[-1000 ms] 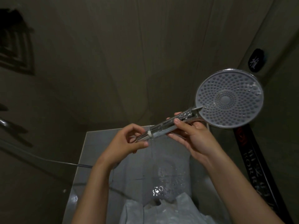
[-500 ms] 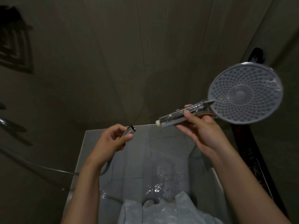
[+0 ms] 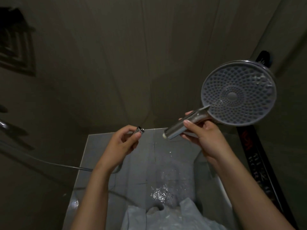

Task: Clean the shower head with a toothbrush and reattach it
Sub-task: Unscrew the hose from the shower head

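Note:
The round shower head [image 3: 237, 92], with its grey nozzle face toward me, is held up at the right by its chrome handle, which my right hand [image 3: 202, 136] grips. The handle's threaded end with a white washer [image 3: 164, 135] points left and hangs free. My left hand [image 3: 123, 143] pinches the chrome hose connector [image 3: 140, 130], a short gap to the left of the handle's end. The hose [image 3: 49, 164] trails off to the left behind my left wrist. No toothbrush is in view.
Dark wall panels surround me. Wet grey floor tiles [image 3: 149, 163] lie below my hands, with a white plastic bag [image 3: 166, 218] at the bottom. A black bar with lettering [image 3: 259, 163] runs down the right side. A vent grille [image 3: 15, 45] sits upper left.
The hose connector has come off the shower head's handle. My hands have moved apart, the right hand lifting the shower head up and to the right.

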A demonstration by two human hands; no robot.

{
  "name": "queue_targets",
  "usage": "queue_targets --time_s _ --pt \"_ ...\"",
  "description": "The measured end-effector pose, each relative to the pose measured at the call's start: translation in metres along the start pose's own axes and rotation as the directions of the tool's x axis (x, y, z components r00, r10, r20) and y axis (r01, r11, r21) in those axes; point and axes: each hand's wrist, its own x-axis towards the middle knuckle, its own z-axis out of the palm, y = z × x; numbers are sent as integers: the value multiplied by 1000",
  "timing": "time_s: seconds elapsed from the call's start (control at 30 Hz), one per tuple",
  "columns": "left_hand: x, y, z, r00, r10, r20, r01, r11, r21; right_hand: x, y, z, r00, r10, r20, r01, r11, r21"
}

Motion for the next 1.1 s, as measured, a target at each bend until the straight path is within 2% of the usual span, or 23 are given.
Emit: queue_targets --time_s 0.33,0.63,0.87,1.0,1.1 --pt "-1 -2 2 1000 -11 -13 11 1000 6 -2 1 -2 999 -46 -11 44 988 -149" --pt "-1 -4 3 996 -76 -36 77 997 5 3 3 -3 996 -82 -33 66 938 -341" --pt "-3 3 10 996 -85 23 85 996 20 4 3 -2 997 26 -70 -51 925 -378" --pt "-1 0 11 996 -79 41 79 997 2 4 1 4 993 -111 -44 88 930 -356" --pt "-1 0 15 997 -20 75 14 996 90 4 1 6 983 -182 6 169 901 -399"
